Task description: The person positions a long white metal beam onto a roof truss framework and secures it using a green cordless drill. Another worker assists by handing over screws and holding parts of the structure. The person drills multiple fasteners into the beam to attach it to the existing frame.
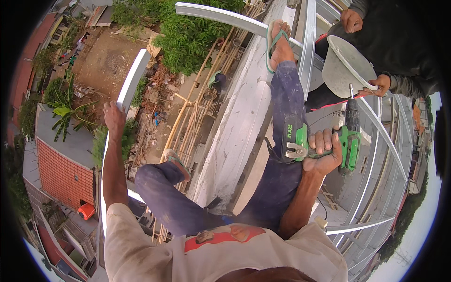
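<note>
My left hand (pixel 114 117) is closed round a long pale metal channel (pixel 133 77), which runs up past my fingers and down along my forearm. In my right hand (pixel 324 151) is a green and black cordless drill (pixel 351 143). Its battery end lies by my right thigh, and its chuck and bit point upward toward a grey bucket (pixel 347 68). A co-worker's hand (pixel 381 85) holds that bucket by its rim; their other hand (pixel 351 20) is above it.
I sit high on a whitewashed concrete ledge (pixel 239 110), legs apart, in sandals. Another metal channel (pixel 221 15) extends beyond my right foot. Silvery roof framing (pixel 376 188) spreads to my right. Bamboo poles (pixel 190 113) and the ground lie far below on the left.
</note>
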A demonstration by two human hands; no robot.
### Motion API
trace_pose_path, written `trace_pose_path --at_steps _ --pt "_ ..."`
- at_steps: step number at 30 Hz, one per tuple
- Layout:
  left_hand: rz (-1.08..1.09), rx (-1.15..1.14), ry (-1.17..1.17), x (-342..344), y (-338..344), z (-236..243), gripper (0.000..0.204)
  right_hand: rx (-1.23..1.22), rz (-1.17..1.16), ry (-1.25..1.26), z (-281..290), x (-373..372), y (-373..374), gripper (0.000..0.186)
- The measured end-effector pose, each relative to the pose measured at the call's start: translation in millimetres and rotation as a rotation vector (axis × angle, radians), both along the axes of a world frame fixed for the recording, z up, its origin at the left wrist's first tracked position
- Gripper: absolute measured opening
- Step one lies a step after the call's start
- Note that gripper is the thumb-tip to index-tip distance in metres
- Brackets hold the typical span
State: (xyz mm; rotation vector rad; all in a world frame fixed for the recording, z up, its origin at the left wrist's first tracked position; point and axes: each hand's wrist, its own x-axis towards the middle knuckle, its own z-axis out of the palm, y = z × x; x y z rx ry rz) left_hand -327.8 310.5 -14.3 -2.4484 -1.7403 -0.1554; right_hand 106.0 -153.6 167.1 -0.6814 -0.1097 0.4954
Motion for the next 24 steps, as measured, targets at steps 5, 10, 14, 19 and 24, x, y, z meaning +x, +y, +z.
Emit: trace_pose_path --at_steps 5,10,14,19,24 --pt "0.05 -0.034 -0.038 3 -1 -5 0.044 -0.057 0.006 -0.063 4 -2 1 0.019" --pt "0.018 -0.023 -0.101 1 2 -10 0.045 -0.069 0.039 -0.081 10 -3 6 0.02" --pt "0.051 -0.054 -0.15 2 -1 -15 0.049 -0.088 0.064 -0.092 8 2 6 0.02" --pt "0.015 -0.258 -0.097 -10 4 21 0.052 -0.091 0.095 -0.106 11 4 3 0.02" --pt "0.084 -0.312 0.014 -40 -15 32 0.047 -0.079 0.119 -0.105 9 6 4 0.02"
